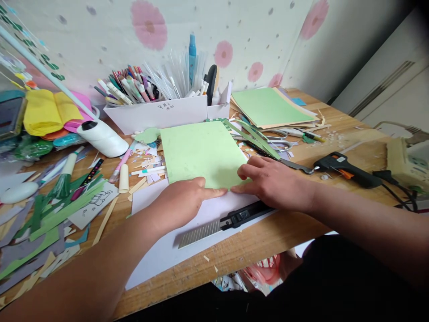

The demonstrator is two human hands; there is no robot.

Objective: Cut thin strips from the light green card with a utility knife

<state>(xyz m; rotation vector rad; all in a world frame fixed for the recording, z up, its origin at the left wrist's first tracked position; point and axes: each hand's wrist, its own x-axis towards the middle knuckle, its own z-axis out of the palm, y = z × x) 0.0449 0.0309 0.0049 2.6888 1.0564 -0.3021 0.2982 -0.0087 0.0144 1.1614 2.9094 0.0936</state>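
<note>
Paper (197, 150), pale green, lies partly over a white sheet (150, 264) near the front of the table (288, 230). The left hand (184, 201) points its index finger along the near edge, its other fingers too hidden to tell; the right hand (273, 183), loosely spread, rests there too, fingertips nearly meeting. Strips (56, 219) to the left are already cut, but this piece looks uncut, so work on it seems early; whether its edge is creased, I cannot tell. The knife (243, 217) lies unheld, blade out.

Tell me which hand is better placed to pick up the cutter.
Likely the right hand: the cutter has its black handle near that hand, while its bare blade points toward the left forearm.
</note>
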